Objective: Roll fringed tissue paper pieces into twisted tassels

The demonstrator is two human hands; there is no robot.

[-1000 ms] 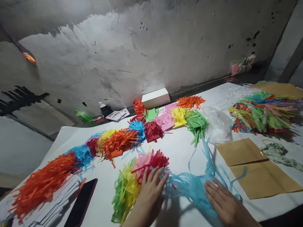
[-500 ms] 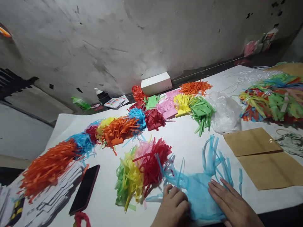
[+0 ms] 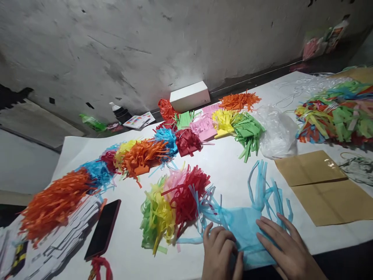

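Observation:
A sheet of light blue tissue paper [image 3: 246, 223], cut into fringe strips at its left and right ends, lies at the front of the table. My left hand [image 3: 218, 247] has its fingers curled over the sheet's left part, near the lower edge, with the thumb low beside them. Stretched out flat, the fingers of my right hand [image 3: 284, 247] press on the sheet's right side. A bunch of red fringed paper [image 3: 190, 194] touches the blue strips on the left, beside yellow fringe [image 3: 161, 217] and green fringe [image 3: 148, 229].
Several fringed bundles, among them an orange one [image 3: 58, 204], form a curved row behind. A phone [image 3: 103, 229] lies left, by white paper strips [image 3: 70, 237]. Right are brown paper [image 3: 329, 194], a clear plastic bag [image 3: 275, 132] and a multicoloured fringe pile [image 3: 335, 116]. A white box [image 3: 189, 96] stands near the wall.
My left hand has shifted slightly right and its fingers have loosened from a tighter curl. The sheet's lower edge sits a little higher. My right hand stays flat on the sheet.

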